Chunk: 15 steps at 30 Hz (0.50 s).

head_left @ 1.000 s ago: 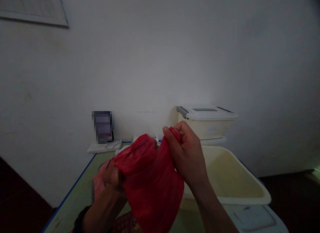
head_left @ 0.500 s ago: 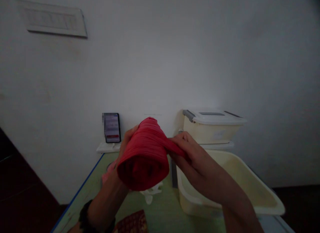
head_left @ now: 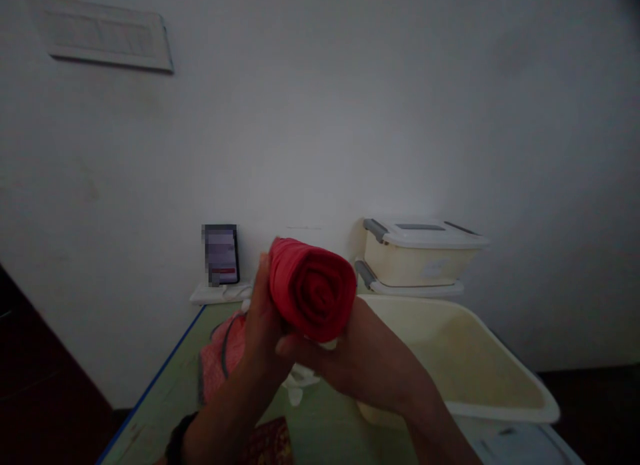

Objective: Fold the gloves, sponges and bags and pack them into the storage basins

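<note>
A rolled red cloth [head_left: 314, 290] is held up above the table, its spiral end turned toward me. My left hand [head_left: 266, 325] is wrapped round the roll's left side, with a dark band on the wrist. From below and to the right, my right hand [head_left: 345, 355] grips the roll, its thumb reaching under toward the left hand. The far fingers of both hands are hidden behind the cloth. Behind my left forearm lies a pink cloth with dark edging [head_left: 220, 358].
A green table [head_left: 330, 418] with a blue edge bears a large cream tub [head_left: 490, 358] at right. Behind it stand lidded storage boxes [head_left: 415, 258]. At the back left, a phone [head_left: 223, 255] leans upright. A dark red patterned item [head_left: 273, 442] lies near the front; something white [head_left: 299, 382] lies beyond it.
The loose flap my right hand was pulling out is now wrapped onto the roll. My right hand has moved left and under it, and the roll's near end has risen and turned right.
</note>
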Each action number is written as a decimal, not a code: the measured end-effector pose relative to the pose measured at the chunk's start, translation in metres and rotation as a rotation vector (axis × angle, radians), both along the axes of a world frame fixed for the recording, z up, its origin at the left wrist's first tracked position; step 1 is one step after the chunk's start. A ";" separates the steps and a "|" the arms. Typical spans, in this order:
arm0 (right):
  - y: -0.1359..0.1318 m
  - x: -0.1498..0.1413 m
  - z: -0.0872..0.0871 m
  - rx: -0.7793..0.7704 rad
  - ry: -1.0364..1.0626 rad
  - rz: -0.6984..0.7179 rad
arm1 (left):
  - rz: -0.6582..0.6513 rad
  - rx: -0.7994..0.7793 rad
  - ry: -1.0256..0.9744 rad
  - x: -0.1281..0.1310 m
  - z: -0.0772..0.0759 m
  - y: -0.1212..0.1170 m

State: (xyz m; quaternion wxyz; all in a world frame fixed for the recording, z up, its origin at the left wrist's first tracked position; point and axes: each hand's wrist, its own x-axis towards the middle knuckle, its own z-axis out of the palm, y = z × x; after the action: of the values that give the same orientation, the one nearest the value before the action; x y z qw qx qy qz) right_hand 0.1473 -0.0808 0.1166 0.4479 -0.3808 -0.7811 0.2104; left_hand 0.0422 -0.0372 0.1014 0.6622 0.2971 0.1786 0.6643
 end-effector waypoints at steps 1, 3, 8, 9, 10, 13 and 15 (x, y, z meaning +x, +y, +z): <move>0.001 0.003 0.002 0.006 0.072 -0.002 | -0.015 0.046 0.025 -0.001 -0.002 0.002; 0.002 0.010 0.006 0.030 0.180 -0.011 | -0.050 0.186 0.110 -0.010 -0.006 0.007; 0.006 0.018 0.006 -0.030 0.152 0.017 | -0.191 0.575 0.647 -0.045 -0.009 0.021; 0.007 0.017 0.004 -0.037 0.143 0.001 | -0.181 0.628 0.775 -0.050 -0.007 0.021; 0.009 0.015 0.002 -0.037 0.138 -0.024 | -0.144 0.664 0.892 -0.053 -0.006 0.021; 0.017 0.007 -0.007 -0.016 0.076 -0.153 | 0.031 0.669 1.052 -0.050 -0.004 0.021; 0.023 0.002 -0.015 0.048 0.003 -0.299 | 0.126 0.637 1.082 -0.045 -0.008 0.024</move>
State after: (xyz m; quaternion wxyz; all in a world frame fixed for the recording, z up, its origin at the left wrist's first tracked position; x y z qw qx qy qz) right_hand 0.1491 -0.0577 0.1015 0.4843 -0.4818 -0.7198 0.1234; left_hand -0.0028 -0.0133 0.0934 0.3167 0.7625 0.2988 0.4786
